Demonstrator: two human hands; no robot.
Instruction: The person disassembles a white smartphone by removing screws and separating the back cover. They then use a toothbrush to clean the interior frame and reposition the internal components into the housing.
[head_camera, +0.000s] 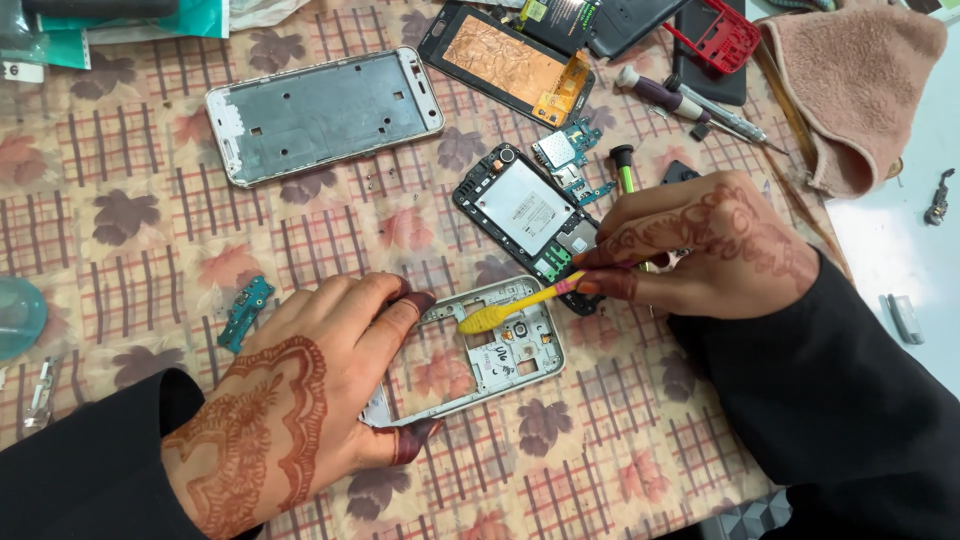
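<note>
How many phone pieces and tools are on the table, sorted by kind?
Phone frames: 3 — silver, black, white under the left hand.
Screen panel: 1.
Circuit boards: 2 —.
Screwdrivers: 2 — purple, green.
Yellow brush: 1, in the right hand.
Pink cloth: 1.
Total: 10

- The phone frame (500, 355) at lower centre looks like matt silvery metal with pale plastic edges.
- The toothbrush (510, 308) is glossy yellow plastic.
- The tablecloth (150, 200) looks smooth, printed with leaves.
- The towel (860, 90), upper right, is soft, napped pink cloth.
- The panel (325, 115), upper left, is dull grey metal.
</note>
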